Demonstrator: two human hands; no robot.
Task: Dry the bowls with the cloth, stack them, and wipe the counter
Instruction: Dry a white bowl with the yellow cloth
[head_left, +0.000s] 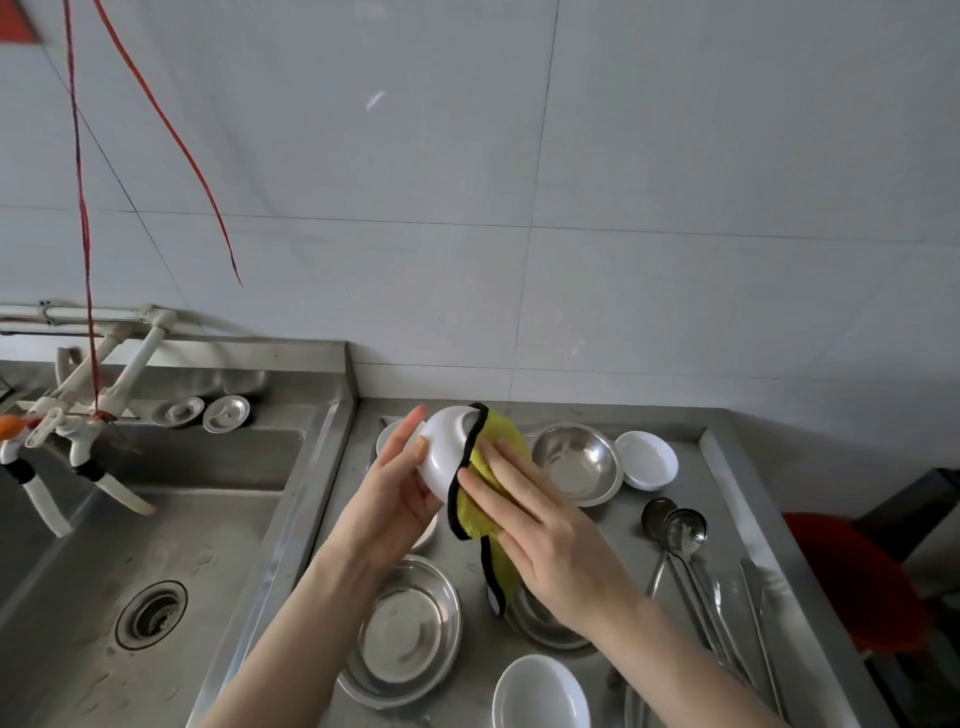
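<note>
My left hand (397, 486) holds a white bowl (447, 449) on its side above the steel counter (727, 467). A yellow cloth with a black hem (491, 499) covers the bowl's right side, and my right hand (540, 530) presses it against the bowl with spread fingers; a strip of cloth hangs down. On the counter stand a steel bowl (576, 462) and a small white bowl (647, 460) at the back, a steel bowl (408, 631) in front, and a white bowl (540, 693) at the near edge.
A deep steel sink (150, 571) with a drain lies to the left, with white taps (78, 441) over it. Ladles and long utensils (691, 561) lie on the counter's right part. A red object (852, 577) sits beyond the right edge. Tiled wall behind.
</note>
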